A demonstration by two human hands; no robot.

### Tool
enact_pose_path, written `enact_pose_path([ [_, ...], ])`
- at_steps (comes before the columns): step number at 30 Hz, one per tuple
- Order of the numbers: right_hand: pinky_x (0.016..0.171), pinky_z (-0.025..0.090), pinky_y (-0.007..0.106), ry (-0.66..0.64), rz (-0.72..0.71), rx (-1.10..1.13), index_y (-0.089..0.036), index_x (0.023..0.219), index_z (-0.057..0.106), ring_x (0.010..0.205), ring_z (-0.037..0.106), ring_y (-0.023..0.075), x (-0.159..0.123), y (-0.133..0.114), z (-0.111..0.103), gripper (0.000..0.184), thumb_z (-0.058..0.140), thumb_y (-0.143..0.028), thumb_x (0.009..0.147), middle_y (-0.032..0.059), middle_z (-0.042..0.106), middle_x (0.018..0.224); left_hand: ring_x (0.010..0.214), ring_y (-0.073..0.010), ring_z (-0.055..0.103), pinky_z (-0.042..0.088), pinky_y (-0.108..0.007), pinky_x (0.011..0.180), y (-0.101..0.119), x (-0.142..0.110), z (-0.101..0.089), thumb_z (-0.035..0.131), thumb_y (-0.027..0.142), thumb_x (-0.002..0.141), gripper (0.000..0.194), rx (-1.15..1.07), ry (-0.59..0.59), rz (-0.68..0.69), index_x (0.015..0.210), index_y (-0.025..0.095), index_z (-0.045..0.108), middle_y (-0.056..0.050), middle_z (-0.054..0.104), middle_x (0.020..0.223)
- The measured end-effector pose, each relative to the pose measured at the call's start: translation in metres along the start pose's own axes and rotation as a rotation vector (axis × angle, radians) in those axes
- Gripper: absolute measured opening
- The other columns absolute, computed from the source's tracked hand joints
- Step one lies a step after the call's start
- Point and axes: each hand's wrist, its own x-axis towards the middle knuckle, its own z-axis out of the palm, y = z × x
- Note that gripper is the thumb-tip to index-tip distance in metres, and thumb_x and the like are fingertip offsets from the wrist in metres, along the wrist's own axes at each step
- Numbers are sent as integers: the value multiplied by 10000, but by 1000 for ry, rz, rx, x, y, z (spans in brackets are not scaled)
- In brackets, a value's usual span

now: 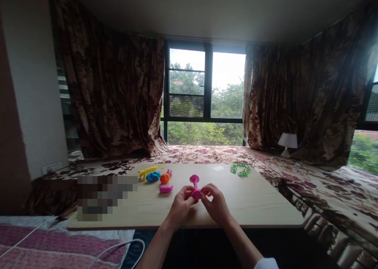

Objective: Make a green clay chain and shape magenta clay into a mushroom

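Note:
Above the near middle of the table, both my hands are on a pink toy (195,181) that has a round disc at each end and a narrow neck between. My left hand (181,203) pinches the nearer disc from its left side. On the other side, my right hand (216,204) has thumb and fingertips closed at the same disc's edge. The far disc stands up clear of the fingers. Left of my hands lie a pink oblong toy (165,189) and an orange round toy (164,178).
Farther left are a blue lump-shaped toy (153,177), a yellow spiky toy (147,171) and a small pink piece (169,172). A tangled green string-like toy (240,174) lies at the table's (254,210) back right. A white lamp (287,140) stands beyond. The table's left part is blurred out.

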Motion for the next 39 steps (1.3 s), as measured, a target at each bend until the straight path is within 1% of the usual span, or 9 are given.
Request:
enact_pose_path([
  [4,635,468,264,0,-3,16,-204,812,601,697,563,137,-1,-1,0,68,546,-168,793,18,579,797,796,-146,611,447,-285,787,-1,0,1,670,249,654,243,13,4,16,856,186,550,-19,663,805],
  [8,636,469,266,-12,-10,18,-199,811,609,689,564,138,-1,-3,0,62,550,-185,794,20,580,786,801,-144,610,443,-284,787,-4,1,-1,634,259,695,202,31,5,51,858,191,537,-21,661,807],
  [11,635,472,264,-23,-10,27,-194,816,611,685,566,134,0,-5,-1,76,536,-191,806,24,580,789,813,-153,616,443,-295,791,-4,1,-1,620,257,708,190,25,-4,47,860,195,525,-18,655,790],
  [16,623,478,262,-32,-21,41,-190,802,613,664,571,129,0,-9,-3,76,537,-200,804,21,583,781,768,-151,621,451,-294,779,0,-1,1,646,261,674,215,32,28,34,842,192,531,-10,647,747],
  [19,621,480,262,-40,-21,50,-190,813,611,664,570,129,0,-10,-3,81,530,-187,803,23,585,790,764,-148,616,452,-283,765,1,-1,2,643,276,679,201,50,33,42,827,188,537,-8,640,739],
  [23,622,478,263,-47,-23,45,-198,838,601,667,564,129,0,-8,-2,105,538,-143,774,19,579,801,776,-145,599,444,-272,756,-1,-1,1,619,285,709,174,55,20,80,831,186,545,-13,638,776],
  [28,607,472,256,-41,-22,37,-201,832,592,661,558,126,1,-6,-1,125,552,-120,746,16,573,807,778,-129,565,435,-246,728,-5,2,-2,597,213,715,133,34,-9,96,833,186,544,-2,615,795],
  [32,608,470,251,-36,-18,37,-202,839,598,664,560,123,0,-6,-1,114,536,-136,771,19,571,815,804,-130,562,431,-256,757,-6,3,-4,562,137,707,182,30,-30,69,880,188,535,-11,617,826],
  [39,613,473,257,-23,-9,13,-209,870,591,666,556,127,0,-3,-1,117,561,-158,769,14,570,821,835,-139,569,423,-289,815,-4,0,-3,539,198,756,135,48,-38,73,890,185,531,-24,626,838],
])
